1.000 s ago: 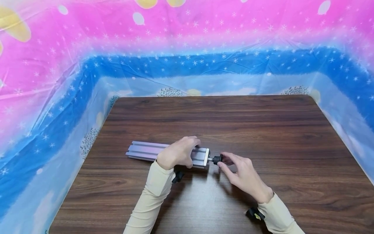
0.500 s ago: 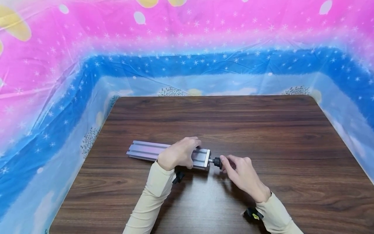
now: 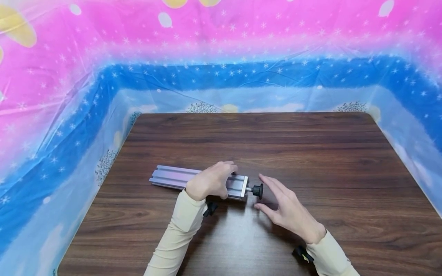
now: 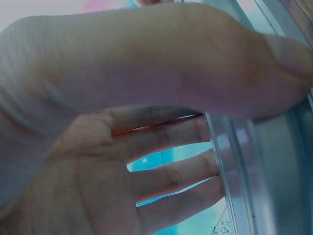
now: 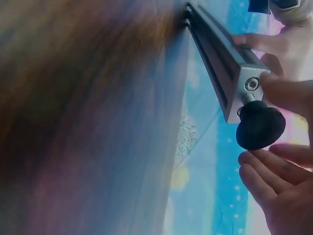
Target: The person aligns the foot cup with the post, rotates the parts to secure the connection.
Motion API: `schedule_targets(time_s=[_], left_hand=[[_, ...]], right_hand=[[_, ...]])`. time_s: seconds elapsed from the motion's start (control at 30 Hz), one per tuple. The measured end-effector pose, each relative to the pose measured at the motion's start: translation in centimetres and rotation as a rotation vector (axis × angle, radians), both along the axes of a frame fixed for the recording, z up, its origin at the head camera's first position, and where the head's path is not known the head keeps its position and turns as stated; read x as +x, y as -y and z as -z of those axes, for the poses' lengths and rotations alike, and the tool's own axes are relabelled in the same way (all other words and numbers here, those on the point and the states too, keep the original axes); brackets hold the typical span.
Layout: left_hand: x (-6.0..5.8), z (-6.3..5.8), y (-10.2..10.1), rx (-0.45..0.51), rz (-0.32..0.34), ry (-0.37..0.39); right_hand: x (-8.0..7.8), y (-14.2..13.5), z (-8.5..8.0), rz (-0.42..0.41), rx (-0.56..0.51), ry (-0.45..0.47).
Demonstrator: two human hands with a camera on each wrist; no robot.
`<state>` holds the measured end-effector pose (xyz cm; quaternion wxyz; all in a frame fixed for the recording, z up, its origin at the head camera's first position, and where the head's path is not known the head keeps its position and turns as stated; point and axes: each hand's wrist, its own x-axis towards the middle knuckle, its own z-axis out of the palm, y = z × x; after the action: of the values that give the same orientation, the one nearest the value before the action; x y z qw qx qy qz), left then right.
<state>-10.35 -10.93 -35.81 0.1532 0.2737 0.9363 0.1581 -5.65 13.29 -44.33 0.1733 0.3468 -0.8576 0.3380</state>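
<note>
A silver aluminium extrusion profile (image 3: 174, 177) lies on the table, a flat end plate (image 5: 249, 83) on its right end. From that plate a black levelling foot (image 3: 257, 191) sticks out on a metal stud. My left hand (image 3: 211, 181) grips the profile near this end, thumb on the near side and fingers across to the far side. In the left wrist view the thumb (image 4: 274, 73) presses along the grooved metal. My right hand (image 3: 288, 209) is spread around the black foot, with thumb and fingers standing apart on either side of it.
The dark wood-grain table (image 3: 262, 142) carries the work. A pink and blue patterned cloth (image 3: 221, 76) hangs around its back and sides. A black strap piece (image 3: 303, 253) sits at my right wrist, another (image 3: 210, 209) at my left.
My right hand pinched the black foot half a second ago; its fingers have since spread off it. The left hand and the profile have stayed nearly still.
</note>
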Motion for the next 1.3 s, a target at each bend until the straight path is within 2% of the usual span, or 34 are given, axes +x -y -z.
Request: schedule_targets(time_s=[0.27,0.4,0.5,0.7,0.77,0.83,1.03,1.3], left_hand=[[-0.05,-0.02,0.01,0.003,0.001,0.001],[-0.11,-0.03,0.13,0.005,-0.003,0.009],[-0.14,0.00,0.22,0.007,0.001,0.007],[-0.17,-0.02,0.25,0.012,0.016,-0.010],[-0.17,-0.03,0.23,0.010,0.017,-0.007],[-0.16,-0.02,0.20,0.006,0.017,-0.005],[-0.06,0.07,0.17,0.017,0.016,-0.006],[-0.01,0.35,0.24,0.034,0.020,-0.008]], right_hand=[[-0.43,0.15,0.25,-0.016,-0.073,-0.129],[-0.51,0.20,0.45,-0.002,-0.101,-0.105],[-0.40,0.30,0.46,0.012,-0.103,-0.044],[-0.18,0.57,-0.06,0.047,-0.127,0.222],[-0.15,0.60,-0.23,0.069,-0.115,0.281],[-0.14,0.55,-0.33,0.093,-0.085,0.296],[-0.24,0.44,-0.33,0.140,-0.001,0.261],[-0.26,0.58,-0.33,0.149,0.003,0.349]])
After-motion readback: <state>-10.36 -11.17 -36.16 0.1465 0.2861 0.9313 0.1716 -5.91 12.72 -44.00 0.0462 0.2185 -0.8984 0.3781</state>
